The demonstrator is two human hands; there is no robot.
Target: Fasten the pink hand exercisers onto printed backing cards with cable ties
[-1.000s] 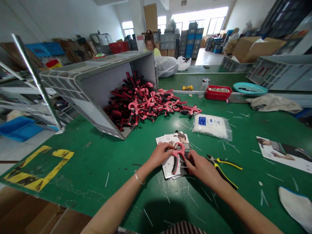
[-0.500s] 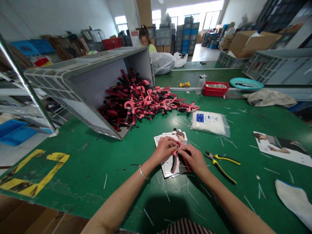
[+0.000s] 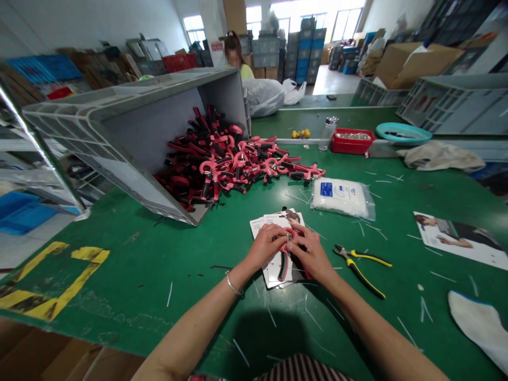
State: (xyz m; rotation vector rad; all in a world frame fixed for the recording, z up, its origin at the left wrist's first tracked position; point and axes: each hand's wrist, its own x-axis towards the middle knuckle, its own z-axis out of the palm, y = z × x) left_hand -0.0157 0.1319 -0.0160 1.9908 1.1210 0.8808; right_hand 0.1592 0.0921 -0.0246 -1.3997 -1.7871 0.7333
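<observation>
A pink and black hand grip strengthener (image 3: 283, 265) lies on a small stack of printed cardboard cards (image 3: 271, 272) in front of me. My left hand (image 3: 270, 244) is closed on its upper left side, thumb and fingers meeting near the metal spring. From the other side, my right hand (image 3: 313, 253) grips it around the pink top, thumb beside the spring. A thin pale strip shows between the fingertips, partly hidden. The right hand covers most of the far handle. Pliers with yellow and black handles (image 3: 363, 275) lie open to the right of my right hand.
A grey crate (image 3: 119, 159) on its side spills many pink hand grips (image 3: 238, 164). A bag of white strips (image 3: 342, 198), a red tray (image 3: 352, 144), a glass bottle (image 3: 327, 133) and a turquoise plate (image 3: 402, 132) stand beyond. Loose white strips litter the green table. Another person sits behind the crate.
My right hand has shifted slightly up and left, its fingers now further over the top of the hand grip. The left hand stays nearly in place. The view has tilted slightly.
</observation>
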